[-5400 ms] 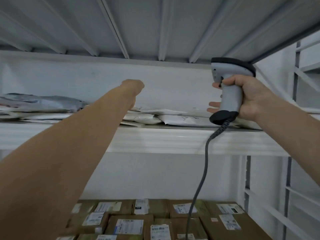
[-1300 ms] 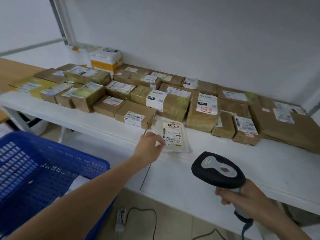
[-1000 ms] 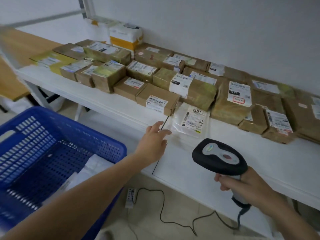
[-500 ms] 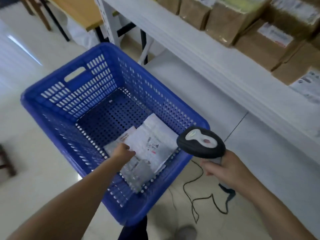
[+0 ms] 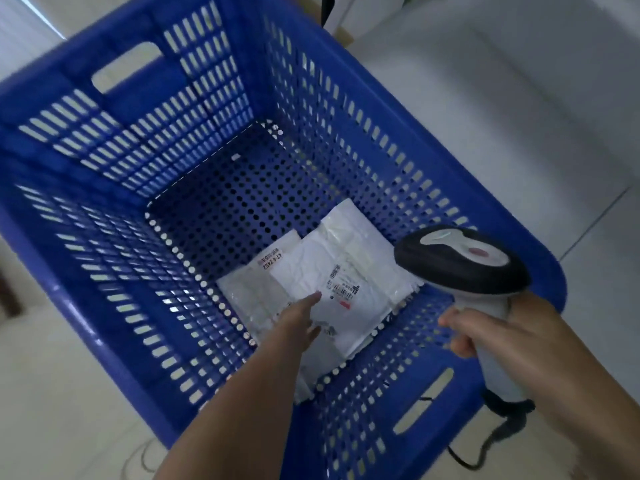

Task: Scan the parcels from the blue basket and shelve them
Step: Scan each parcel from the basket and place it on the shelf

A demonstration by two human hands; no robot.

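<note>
A blue perforated basket (image 5: 114,140) fills the view from above. On its floor, at the near right corner, lie white parcels: a top one with a printed label (image 5: 349,282) and a second one (image 5: 263,271) partly under it. My left hand (image 5: 299,322) reaches down into the basket, its fingers stretched onto the edge of the top parcel. My right hand (image 5: 485,330) grips the grey handle of the barcode scanner (image 5: 460,261), whose black head hovers over the basket's right rim, above the parcels.
Pale floor tiles surround the basket. A white shelf surface (image 5: 519,81) runs along the upper right. The scanner's black cable (image 5: 485,448) hangs down at the lower right.
My view has dropped from the shelf of boxes down into the basket. My left hand has left the clear parcel on the shelf and reached onto the white parcels; the scanner has come over the basket rim.
</note>
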